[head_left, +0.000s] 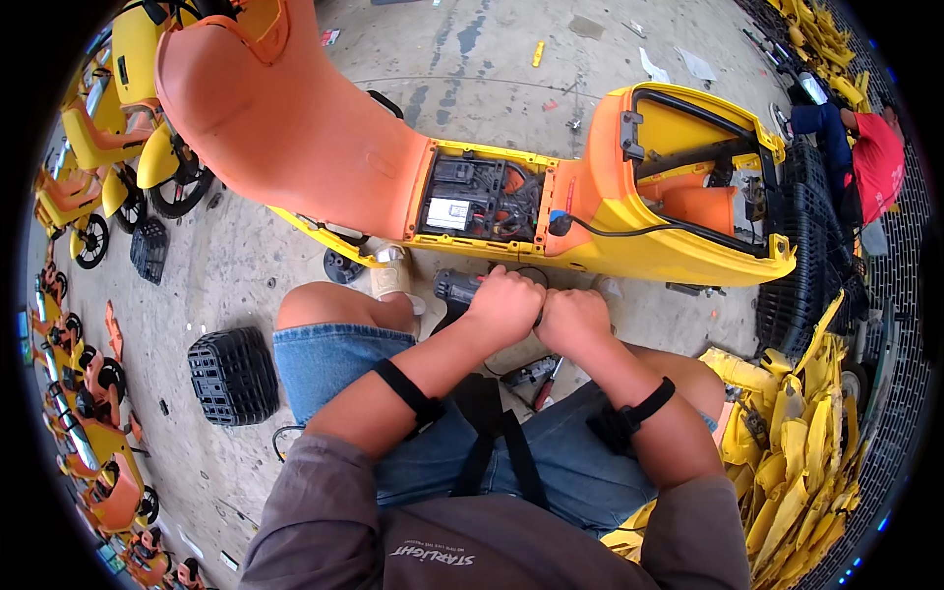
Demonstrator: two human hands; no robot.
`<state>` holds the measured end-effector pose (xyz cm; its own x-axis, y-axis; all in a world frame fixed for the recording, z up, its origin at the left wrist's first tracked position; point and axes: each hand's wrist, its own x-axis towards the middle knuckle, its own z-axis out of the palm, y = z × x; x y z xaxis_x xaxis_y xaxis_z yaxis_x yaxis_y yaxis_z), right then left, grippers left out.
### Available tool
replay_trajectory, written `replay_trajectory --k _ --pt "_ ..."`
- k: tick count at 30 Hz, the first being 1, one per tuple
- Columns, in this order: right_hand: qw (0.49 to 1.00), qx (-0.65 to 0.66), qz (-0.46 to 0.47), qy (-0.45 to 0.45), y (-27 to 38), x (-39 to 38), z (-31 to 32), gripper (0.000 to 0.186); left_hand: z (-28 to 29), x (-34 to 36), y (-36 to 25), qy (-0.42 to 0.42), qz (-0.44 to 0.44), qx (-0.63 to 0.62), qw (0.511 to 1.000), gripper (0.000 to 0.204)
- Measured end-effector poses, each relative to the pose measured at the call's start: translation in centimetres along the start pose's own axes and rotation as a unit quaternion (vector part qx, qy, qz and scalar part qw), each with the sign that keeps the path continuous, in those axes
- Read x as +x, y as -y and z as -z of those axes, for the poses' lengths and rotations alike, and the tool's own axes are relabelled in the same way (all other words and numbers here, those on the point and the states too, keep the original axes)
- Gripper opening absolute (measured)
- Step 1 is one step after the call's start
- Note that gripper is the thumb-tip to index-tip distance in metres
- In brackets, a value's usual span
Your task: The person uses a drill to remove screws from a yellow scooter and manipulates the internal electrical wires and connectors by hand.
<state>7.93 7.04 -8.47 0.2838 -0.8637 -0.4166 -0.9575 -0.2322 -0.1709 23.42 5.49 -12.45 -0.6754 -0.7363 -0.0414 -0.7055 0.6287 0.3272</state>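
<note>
A concrete floor (492, 59) carries everything here, stained and littered with small scraps toward its far edge. Lying on its side across the middle of it is the largest thing — a yellow and orange scooter body (629, 221), its orange front panel (285, 128) rising toward the far left corner. An open compartment (482, 202) in its middle shows dark wiring and a small white block, and a black cable (629, 231) runs from beside it toward the open seat bay on the right.

Along the floor's left edge stand rows of other scooters (88, 177) in the same colours. On the right edge a heap of yellow plastic panels (796, 442) lies against stacked black crates (801, 285), and beyond them another person in a red shirt (875, 162) bends over work of their own.

A black basket (233, 374) sits on the floor just left of the seated person's knee, a second one (149, 249) farther off.

The left hand (503, 307) is closed around a dark power drill (457, 290), held just under the scooter body's lower edge. The right hand (573, 320) is curled shut right beside it, touching the left — what it grips is hidden. Between the knees, on the floor, lies a red-handled tool (547, 382) next to another dark tool (526, 372).
</note>
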Motion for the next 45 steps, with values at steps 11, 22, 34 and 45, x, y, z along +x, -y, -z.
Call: replay_trajectory --k 11,22,34,45 --pt "0.968 -0.091 0.092 -0.214 -1.2 0.1 -4.2 0.007 0.6 0.9 0.7 0.177 0.048 -0.088 0.979 0.017" --pt "0.872 0.331 -0.049 0.357 -2.4 1.9 -1.5 0.027 -2.5 -0.8 -0.3 -0.056 -0.091 0.073 0.992 0.009" --pt "0.981 0.102 -0.042 0.161 -0.9 0.8 -2.0 0.024 -1.6 -0.6 0.0 -0.014 -0.053 0.003 0.998 0.012" --pt "0.963 -0.063 0.135 -0.225 -0.1 0.0 -0.2 0.026 2.0 0.6 1.5 0.074 0.141 -0.142 0.977 0.028"
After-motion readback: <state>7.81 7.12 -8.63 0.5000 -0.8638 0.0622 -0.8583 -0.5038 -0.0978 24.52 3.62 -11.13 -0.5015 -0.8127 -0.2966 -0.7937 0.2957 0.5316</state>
